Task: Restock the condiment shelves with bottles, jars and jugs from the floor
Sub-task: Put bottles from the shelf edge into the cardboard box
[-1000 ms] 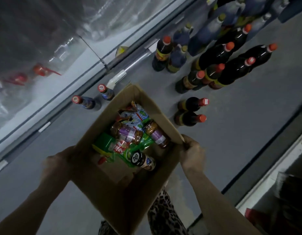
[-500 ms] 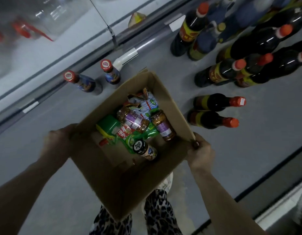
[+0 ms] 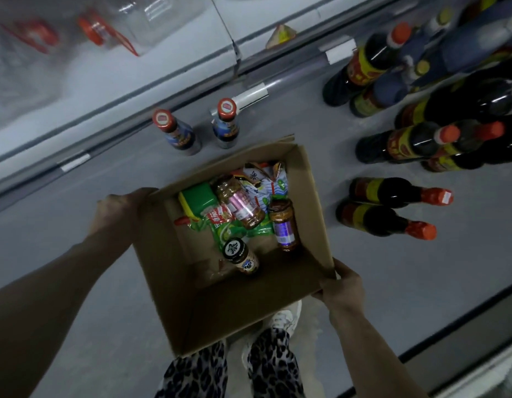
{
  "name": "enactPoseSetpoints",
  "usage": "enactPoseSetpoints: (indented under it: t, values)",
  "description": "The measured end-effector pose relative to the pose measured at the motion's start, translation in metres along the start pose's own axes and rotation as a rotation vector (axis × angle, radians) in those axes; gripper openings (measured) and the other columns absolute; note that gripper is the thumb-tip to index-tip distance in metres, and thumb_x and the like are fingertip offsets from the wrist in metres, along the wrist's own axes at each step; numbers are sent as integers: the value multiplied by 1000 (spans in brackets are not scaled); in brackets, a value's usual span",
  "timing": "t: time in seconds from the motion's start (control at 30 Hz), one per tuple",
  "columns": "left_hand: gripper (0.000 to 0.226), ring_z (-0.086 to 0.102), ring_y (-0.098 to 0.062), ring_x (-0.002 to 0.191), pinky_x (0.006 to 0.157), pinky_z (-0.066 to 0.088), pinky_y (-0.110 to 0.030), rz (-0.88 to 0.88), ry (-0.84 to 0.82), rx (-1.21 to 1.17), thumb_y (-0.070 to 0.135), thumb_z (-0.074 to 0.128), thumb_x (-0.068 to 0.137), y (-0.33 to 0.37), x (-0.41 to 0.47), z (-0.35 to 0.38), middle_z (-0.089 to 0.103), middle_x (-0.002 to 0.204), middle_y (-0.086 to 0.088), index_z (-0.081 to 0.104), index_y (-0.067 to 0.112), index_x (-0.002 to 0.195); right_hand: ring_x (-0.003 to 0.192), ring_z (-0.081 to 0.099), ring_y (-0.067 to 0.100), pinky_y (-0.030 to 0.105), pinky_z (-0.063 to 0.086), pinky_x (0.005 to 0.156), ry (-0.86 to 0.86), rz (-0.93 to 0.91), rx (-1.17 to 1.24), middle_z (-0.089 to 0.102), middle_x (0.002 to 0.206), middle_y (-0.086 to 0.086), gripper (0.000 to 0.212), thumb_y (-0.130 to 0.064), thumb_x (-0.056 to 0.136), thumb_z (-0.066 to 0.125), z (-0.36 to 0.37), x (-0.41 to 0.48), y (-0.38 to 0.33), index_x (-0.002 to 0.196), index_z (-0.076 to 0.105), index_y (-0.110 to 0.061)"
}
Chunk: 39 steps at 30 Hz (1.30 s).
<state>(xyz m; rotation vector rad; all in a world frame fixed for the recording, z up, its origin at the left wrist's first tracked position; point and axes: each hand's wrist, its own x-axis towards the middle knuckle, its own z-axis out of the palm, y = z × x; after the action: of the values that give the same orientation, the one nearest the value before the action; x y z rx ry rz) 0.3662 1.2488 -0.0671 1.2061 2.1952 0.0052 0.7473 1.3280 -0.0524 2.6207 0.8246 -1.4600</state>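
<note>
The left hand [image 3: 119,209] curls over the left rim of an open cardboard box [image 3: 220,308], and the right hand [image 3: 342,285] grips its right corner. Inside lie three jars [image 3: 241,205], a green packet [image 3: 229,231] and sachets [image 3: 263,182]. On the grey floor [image 3: 76,239] beyond stand two small red-capped bottles [image 3: 177,133]. To the right are dark sauce bottles [image 3: 386,193].

Both hands are gripping an open cardboard box [image 3: 220,305] of jars and sachets, the left hand [image 3: 117,208] and right hand [image 3: 342,288] at opposite corners, above dark sauce bottles [image 3: 392,196] standing on the grey floor [image 3: 392,282].
</note>
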Motion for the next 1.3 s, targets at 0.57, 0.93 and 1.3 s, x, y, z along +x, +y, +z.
enactPoseSetpoints:
  t: [0.57, 0.93, 1.3]
  values:
    - [35, 67, -42, 80, 67, 53, -40, 22, 6, -22, 3, 58, 93, -20, 28, -38, 70, 94, -25, 65, 13, 126, 77, 68, 29, 31, 59, 48, -18, 30, 164, 66, 94, 9, 60, 24, 85, 51, 32, -6, -33, 137, 58, -6]
    - [39, 63, -41, 80, 66, 49, -44, 68, 10, 251, 4, 51, 96, -34, 57, -72, 65, 93, -28, 59, 13, 133, 86, 70, 32, 28, 59, 48, 0, 104, 200, 61, 81, -1, 59, 22, 86, 52, 85, -38, -18, 136, 59, -7]
    - [78, 54, -44, 117, 81, 48, -48, -155, -33, 198, 30, 69, 86, -51, 72, -71, 50, 139, -19, 27, 35, 152, 131, 49, 25, 41, 44, 106, 106, -504, -182, 47, 146, 5, 67, -19, 88, 67, 64, -16, -166, 148, 37, -22]
